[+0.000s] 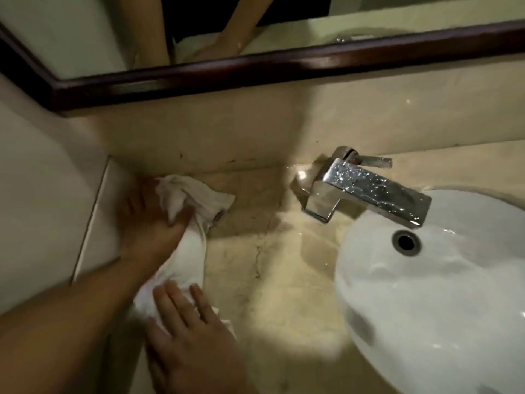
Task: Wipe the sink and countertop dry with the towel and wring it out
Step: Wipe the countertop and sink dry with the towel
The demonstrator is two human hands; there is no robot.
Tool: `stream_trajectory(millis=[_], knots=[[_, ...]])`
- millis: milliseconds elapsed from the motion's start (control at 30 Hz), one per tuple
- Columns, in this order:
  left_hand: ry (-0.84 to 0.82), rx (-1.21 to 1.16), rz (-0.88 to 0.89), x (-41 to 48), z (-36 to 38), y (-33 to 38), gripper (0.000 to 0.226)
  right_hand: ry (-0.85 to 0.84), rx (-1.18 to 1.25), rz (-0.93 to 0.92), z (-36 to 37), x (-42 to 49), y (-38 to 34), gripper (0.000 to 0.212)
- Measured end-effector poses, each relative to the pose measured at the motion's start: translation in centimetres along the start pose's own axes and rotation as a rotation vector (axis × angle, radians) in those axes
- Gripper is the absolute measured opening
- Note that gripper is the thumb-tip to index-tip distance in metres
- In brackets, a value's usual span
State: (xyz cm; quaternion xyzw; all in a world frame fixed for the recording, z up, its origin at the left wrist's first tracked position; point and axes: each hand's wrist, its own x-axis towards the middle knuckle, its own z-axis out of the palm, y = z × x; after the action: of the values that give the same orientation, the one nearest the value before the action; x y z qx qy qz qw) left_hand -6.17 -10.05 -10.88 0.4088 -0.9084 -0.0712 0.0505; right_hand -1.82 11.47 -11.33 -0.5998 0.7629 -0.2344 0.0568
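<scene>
The towel (190, 251) is stretched on the surface (284, 294) left of the sink (426, 308). Its far end is gripped by the left hand (153, 223); its near end is pressed by the right hand (187, 336), held flat and spread

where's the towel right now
Head view, left side: the towel lies on the countertop by the back corner, left of the faucet, with the left hand gripping it.

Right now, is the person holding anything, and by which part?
Yes, the white towel. The left hand grips it near its far, bunched end. The right hand lies over its near end, but blur hides whether it grips.
</scene>
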Motion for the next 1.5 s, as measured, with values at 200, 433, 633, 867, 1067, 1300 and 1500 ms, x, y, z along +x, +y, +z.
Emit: stream_trajectory(millis=[200,433,633,867,1067,1300,1500], knots=[[-0.014,-0.213,0.007,0.2,-0.3,0.4,0.121,-0.036,-0.017,0.021,0.7,1.0,-0.7,0.047],[-0.124,-0.367,0.088,1.2,-0.2,1.3,0.101,0.015,-0.031,0.019,1.4,1.0,-0.4,0.046],[-0.280,-0.462,0.461,2.4,-0.1,6.1,0.084,0.071,-0.046,0.113,0.4,1.0,0.3,0.047],[-0.317,-0.338,0.746,1.5,0.1,10.2,0.069,0.010,-0.045,0.263,-1.8,-1.1,1.5,0.047],[-0.277,-0.283,0.816,-4.2,0.9,13.3,0.059,0.028,-0.056,0.190,-5.7,-7.9,4.1,0.040],[-0.242,-0.321,0.779,-10.1,2.0,18.3,0.054,0.024,-0.141,0.214,-9.9,-16.2,9.0,0.039],[-0.254,-0.333,0.833,-9.8,1.1,17.5,0.053,0.162,-0.153,0.267,-9.7,-15.9,7.2,0.029]])
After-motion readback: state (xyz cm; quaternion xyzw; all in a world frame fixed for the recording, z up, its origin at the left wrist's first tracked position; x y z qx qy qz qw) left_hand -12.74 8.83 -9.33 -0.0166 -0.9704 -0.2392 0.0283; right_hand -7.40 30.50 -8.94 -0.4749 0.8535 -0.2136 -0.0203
